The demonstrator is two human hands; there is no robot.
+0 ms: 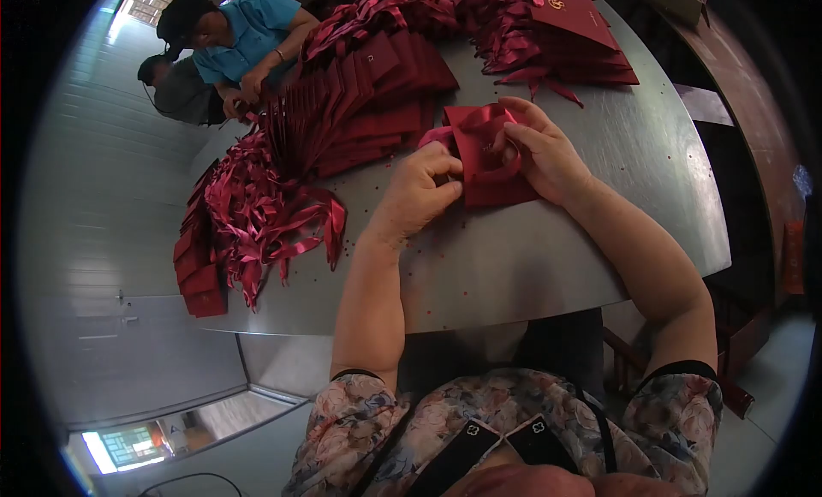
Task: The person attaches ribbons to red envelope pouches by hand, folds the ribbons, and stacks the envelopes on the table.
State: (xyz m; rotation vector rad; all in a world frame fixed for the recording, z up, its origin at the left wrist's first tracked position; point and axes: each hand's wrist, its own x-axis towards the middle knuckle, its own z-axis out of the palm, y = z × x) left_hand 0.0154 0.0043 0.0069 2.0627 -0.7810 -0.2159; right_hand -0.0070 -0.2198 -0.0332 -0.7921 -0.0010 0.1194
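Note:
A small dark-red paper bag (492, 189) lies on the metal table (488, 270) between my two hands. My left hand (419, 184) is closed at the bag's left edge, thumb and fingers pinched together, with a bit of pink ribbon (437, 137) showing above it. On the right, my right hand (545, 150) pinches the red ribbon loop (512, 165) that lies over the bag's face. The fingertips of my left hand are partly hidden, so what they grip is hard to make out.
Long rows of red bags (342, 103) and a heap of loose ribbons (257, 202) are at the left. More bags (574, 30) are stacked at the back right. A co-worker in a blue shirt (257, 26) stands across the table, beside another person. Small red bits dot the tabletop.

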